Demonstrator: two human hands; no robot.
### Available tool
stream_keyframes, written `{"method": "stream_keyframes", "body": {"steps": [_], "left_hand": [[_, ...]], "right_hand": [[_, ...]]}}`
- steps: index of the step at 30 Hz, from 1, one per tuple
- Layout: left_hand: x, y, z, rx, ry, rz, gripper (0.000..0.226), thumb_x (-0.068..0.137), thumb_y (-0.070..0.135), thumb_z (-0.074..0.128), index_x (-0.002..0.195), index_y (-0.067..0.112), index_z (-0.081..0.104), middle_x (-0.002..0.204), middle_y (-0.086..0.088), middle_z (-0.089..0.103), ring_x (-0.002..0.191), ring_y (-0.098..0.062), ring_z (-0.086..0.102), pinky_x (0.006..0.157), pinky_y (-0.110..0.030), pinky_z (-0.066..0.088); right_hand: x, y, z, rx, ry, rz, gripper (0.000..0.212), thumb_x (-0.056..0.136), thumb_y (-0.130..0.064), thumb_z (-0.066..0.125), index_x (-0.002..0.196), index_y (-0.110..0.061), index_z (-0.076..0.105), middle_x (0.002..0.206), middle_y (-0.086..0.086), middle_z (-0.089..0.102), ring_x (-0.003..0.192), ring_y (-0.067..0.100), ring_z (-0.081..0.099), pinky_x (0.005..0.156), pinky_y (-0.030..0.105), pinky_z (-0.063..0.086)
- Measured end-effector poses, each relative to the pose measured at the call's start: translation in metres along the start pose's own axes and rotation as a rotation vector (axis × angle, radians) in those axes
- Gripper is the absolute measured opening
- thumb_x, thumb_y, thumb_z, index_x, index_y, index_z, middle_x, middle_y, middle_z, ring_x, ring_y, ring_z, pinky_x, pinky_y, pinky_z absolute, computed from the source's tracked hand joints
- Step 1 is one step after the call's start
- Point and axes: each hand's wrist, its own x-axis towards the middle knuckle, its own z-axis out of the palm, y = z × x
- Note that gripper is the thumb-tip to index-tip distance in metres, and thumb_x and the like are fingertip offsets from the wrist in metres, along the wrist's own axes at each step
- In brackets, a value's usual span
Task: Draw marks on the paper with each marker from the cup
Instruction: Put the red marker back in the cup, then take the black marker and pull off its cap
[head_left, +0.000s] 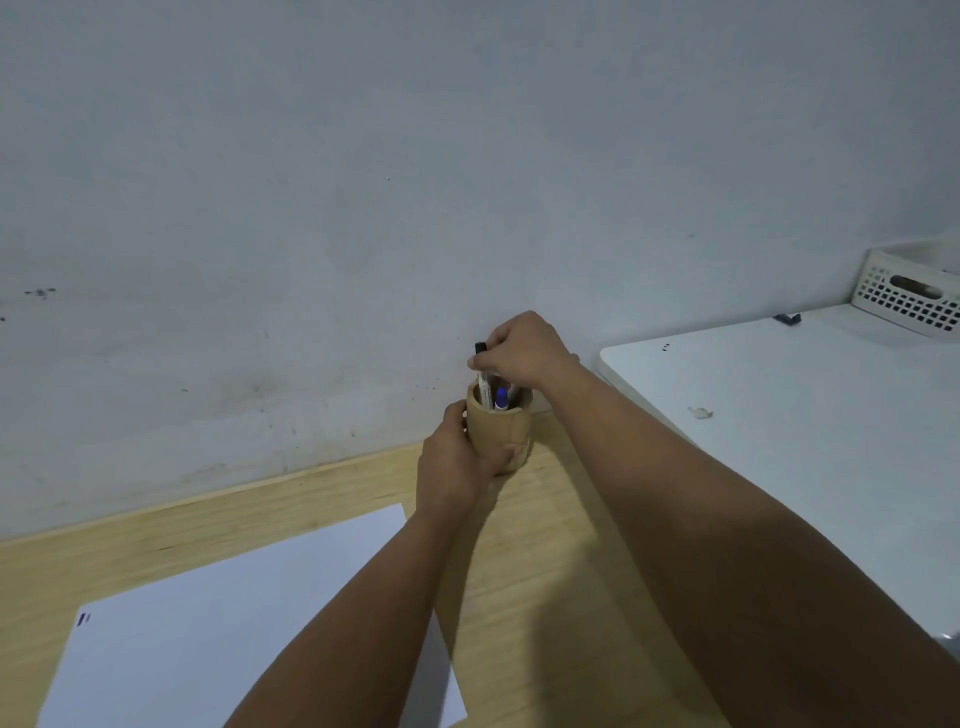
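A tan cup (493, 426) stands on the wooden desk close to the wall. My left hand (457, 465) wraps around its near side and holds it. Above the cup, my right hand (524, 351) pinches a black-capped marker (483, 369) whose lower end is still inside the cup. A blue-capped marker (501, 399) stands in the cup beside it. A white sheet of paper (218, 613) lies on the desk at the lower left, with a small blue mark near its left corner.
The wooden desk (524, 571) meets a grey wall at the back. A white tabletop (805, 415) adjoins on the right, with a white perforated basket (914, 296) at its far corner and a small dark object (787, 318) near it.
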Motion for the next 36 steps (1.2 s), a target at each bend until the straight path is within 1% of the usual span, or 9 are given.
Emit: {"method": "stream_keyframes", "body": {"steps": [5, 9, 13, 17, 21, 24, 27, 30, 36], "left_hand": [[-0.002, 0.006, -0.015, 0.025, -0.076, 0.005, 0.083, 0.073, 0.038, 0.092, 0.144, 0.022, 0.051, 0.13, 0.001, 0.07, 0.111, -0.017, 0.068, 0.088, -0.034, 0.055], [-0.013, 0.017, -0.05, 0.038, -0.041, -0.019, 0.079, 0.086, 0.042, 0.08, 0.154, 0.022, 0.045, 0.146, -0.007, 0.061, 0.126, -0.025, 0.063, 0.101, -0.04, 0.052], [-0.03, 0.03, -0.106, 0.056, 0.096, 0.0, 0.05, 0.098, 0.058, 0.057, 0.128, 0.019, 0.067, 0.128, -0.001, 0.072, 0.11, -0.02, 0.067, 0.097, -0.039, 0.052], [-0.054, 0.034, -0.168, 0.035, 0.157, 0.005, 0.065, 0.094, 0.075, 0.042, 0.094, 0.014, 0.066, 0.092, -0.001, 0.074, 0.088, -0.025, 0.072, 0.086, -0.052, 0.059], [-0.092, 0.033, -0.221, 0.041, 0.069, 0.007, 0.061, 0.099, 0.068, 0.046, 0.09, 0.011, 0.068, 0.082, -0.005, 0.074, 0.069, -0.023, 0.069, 0.076, -0.043, 0.059], [-0.122, 0.027, -0.253, 0.092, -0.033, 0.046, 0.047, 0.104, 0.054, 0.049, 0.078, 0.019, 0.067, 0.074, -0.004, 0.07, 0.066, -0.02, 0.063, 0.074, -0.041, 0.059], [-0.143, 0.027, -0.283, 0.0, -0.085, 0.017, 0.041, 0.106, 0.042, 0.052, 0.079, 0.013, 0.061, 0.072, -0.004, 0.063, 0.068, -0.02, 0.059, 0.073, -0.041, 0.061], [-0.158, 0.03, -0.309, -0.018, -0.154, -0.048, 0.038, 0.109, 0.04, 0.047, 0.083, 0.014, 0.057, 0.071, -0.003, 0.055, 0.055, -0.016, 0.048, 0.073, -0.039, 0.059], [-0.177, 0.024, -0.35, 0.055, -0.181, -0.121, 0.04, 0.109, 0.045, 0.043, 0.09, 0.017, 0.064, 0.062, 0.006, 0.046, 0.049, -0.011, 0.04, 0.073, -0.035, 0.055]], "right_hand": [[-0.024, -0.022, -0.031, 0.157, 0.173, -0.091, 0.02, 0.092, -0.033, 0.082, 0.078, -0.023, 0.072, 0.082, -0.004, 0.072, 0.092, 0.027, 0.072, 0.099, 0.051, 0.059], [-0.047, -0.039, -0.05, 0.414, 0.244, -0.261, 0.008, 0.103, -0.026, 0.073, 0.096, -0.021, 0.075, 0.085, -0.001, 0.079, 0.088, 0.025, 0.077, 0.095, 0.043, 0.061], [-0.082, -0.059, -0.04, 0.692, 0.156, -0.215, 0.011, 0.108, -0.022, 0.067, 0.113, -0.018, 0.076, 0.086, 0.0, 0.066, 0.072, 0.017, 0.066, 0.076, 0.034, 0.061], [-0.128, -0.073, -0.002, 0.617, -0.101, -0.14, 0.027, 0.103, -0.007, 0.067, 0.128, -0.011, 0.076, 0.094, 0.001, 0.069, 0.072, 0.011, 0.065, 0.07, 0.025, 0.055], [-0.174, -0.094, 0.03, 0.581, -0.33, -0.19, 0.021, 0.093, -0.009, 0.082, 0.113, -0.013, 0.076, 0.104, 0.009, 0.082, 0.077, 0.012, 0.075, 0.074, 0.029, 0.053], [-0.198, -0.114, 0.045, 0.571, -0.434, -0.254, 0.014, 0.091, -0.009, 0.084, 0.098, -0.016, 0.073, 0.098, 0.001, 0.082, 0.078, 0.014, 0.078, 0.068, 0.028, 0.052], [-0.219, -0.134, 0.053, 0.575, -0.509, -0.268, 0.014, 0.092, -0.007, 0.083, 0.098, -0.015, 0.074, 0.099, 0.003, 0.081, 0.08, 0.016, 0.079, 0.07, 0.027, 0.058], [-0.234, -0.153, 0.058, 0.594, -0.615, -0.262, 0.007, 0.097, -0.004, 0.078, 0.1, -0.011, 0.076, 0.097, 0.006, 0.082, 0.078, 0.019, 0.076, 0.066, 0.027, 0.06], [-0.256, -0.179, 0.077, 0.503, -0.583, -0.379, 0.003, 0.102, -0.009, 0.074, 0.102, -0.007, 0.076, 0.097, 0.005, 0.083, 0.069, 0.012, 0.07, 0.061, 0.025, 0.049]]}}
